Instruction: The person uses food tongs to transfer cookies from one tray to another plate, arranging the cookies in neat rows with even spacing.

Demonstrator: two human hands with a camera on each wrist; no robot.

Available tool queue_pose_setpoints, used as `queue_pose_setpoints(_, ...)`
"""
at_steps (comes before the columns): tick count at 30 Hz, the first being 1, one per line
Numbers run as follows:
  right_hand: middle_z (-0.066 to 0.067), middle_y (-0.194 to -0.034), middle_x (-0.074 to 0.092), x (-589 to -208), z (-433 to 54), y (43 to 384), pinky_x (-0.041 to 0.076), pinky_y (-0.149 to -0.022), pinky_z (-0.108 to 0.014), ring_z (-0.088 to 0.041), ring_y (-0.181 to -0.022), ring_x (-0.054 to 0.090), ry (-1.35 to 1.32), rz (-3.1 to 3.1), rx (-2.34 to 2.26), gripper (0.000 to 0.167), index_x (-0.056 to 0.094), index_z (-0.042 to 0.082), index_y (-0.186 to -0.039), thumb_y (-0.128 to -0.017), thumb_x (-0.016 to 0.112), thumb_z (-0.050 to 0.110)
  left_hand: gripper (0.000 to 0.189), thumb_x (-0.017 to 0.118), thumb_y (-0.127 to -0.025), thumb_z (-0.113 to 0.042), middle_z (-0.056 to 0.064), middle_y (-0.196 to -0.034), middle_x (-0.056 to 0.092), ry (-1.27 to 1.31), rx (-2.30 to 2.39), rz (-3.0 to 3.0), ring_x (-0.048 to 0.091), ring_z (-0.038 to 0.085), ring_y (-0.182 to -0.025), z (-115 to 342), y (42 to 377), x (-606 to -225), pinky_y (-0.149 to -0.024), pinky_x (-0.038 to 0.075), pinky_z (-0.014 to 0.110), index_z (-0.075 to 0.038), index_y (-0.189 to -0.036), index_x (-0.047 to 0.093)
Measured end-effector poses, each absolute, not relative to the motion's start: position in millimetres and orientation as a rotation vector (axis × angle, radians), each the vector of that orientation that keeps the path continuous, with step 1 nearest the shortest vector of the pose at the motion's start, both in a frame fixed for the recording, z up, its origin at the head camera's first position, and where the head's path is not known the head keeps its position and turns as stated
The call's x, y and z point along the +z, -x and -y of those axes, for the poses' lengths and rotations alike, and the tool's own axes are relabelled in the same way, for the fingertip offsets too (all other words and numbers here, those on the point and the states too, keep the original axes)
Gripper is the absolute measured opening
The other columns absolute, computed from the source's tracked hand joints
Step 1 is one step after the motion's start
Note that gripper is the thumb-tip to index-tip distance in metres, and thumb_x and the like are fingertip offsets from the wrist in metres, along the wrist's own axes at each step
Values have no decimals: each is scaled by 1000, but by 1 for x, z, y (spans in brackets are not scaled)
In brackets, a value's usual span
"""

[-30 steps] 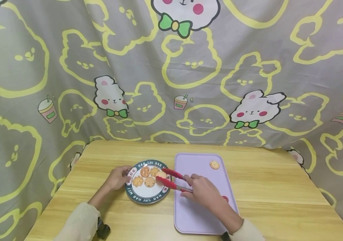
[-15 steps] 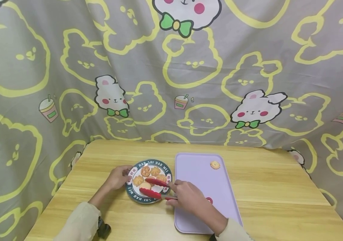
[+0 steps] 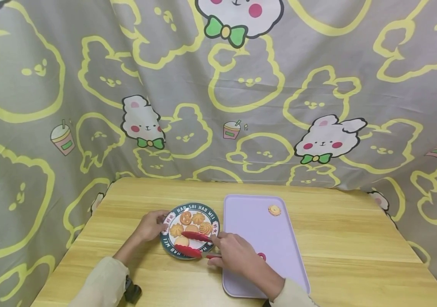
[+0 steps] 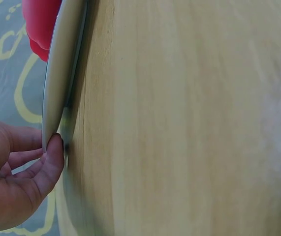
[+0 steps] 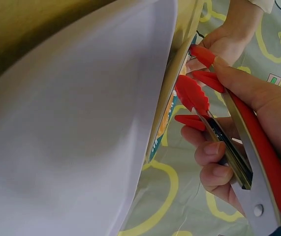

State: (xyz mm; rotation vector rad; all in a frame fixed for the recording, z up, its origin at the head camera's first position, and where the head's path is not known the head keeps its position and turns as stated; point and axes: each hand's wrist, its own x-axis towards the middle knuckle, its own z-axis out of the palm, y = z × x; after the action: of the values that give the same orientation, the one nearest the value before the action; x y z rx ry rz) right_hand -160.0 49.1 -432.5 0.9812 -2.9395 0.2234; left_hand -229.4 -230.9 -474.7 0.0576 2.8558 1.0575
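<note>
In the head view, a green-rimmed round plate holds several cookies, among them a pretzel-shaped one and a swirled one. My left hand pinches the plate's left rim between thumb and fingers, as the left wrist view also shows. My right hand grips metal tongs with red tips. The tips stand apart over the near part of the plate, with a pale round cookie between them. Whether they touch this cookie I cannot tell.
A lilac tray lies just right of the plate, partly under my right forearm. One round cookie sits in its far right corner. The wooden table ends at a patterned curtain.
My right hand has moved left and nearer with the tongs. The pale round cookie between their tips has shifted from the plate's right side to its near left. My left hand stays put.
</note>
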Motion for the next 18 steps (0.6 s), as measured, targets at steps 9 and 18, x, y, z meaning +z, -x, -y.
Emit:
queue_pose_setpoints(9, 0, -95, 66, -431, -59, 161, 52, -68, -26, -9, -71, 54, -952, 2974, 307, 62, 64, 14, -122, -73, 74, 50, 44, 63, -83, -3, 15, -102, 66, -59, 1053, -2859, 59, 24, -89, 231, 229, -475, -77, 52, 38, 2, -126, 57)
queue_pose_setpoints(18, 2, -83, 60, -428, -97, 166, 41, -58, -22, -9, -65, 45, -799, 2987, 383, 66, 63, 9, -123, -72, 76, 48, 44, 62, -82, -2, 17, -102, 65, -66, 1058, -2863, 59, 23, -88, 229, 228, -474, -74, 52, 36, 3, -126, 56)
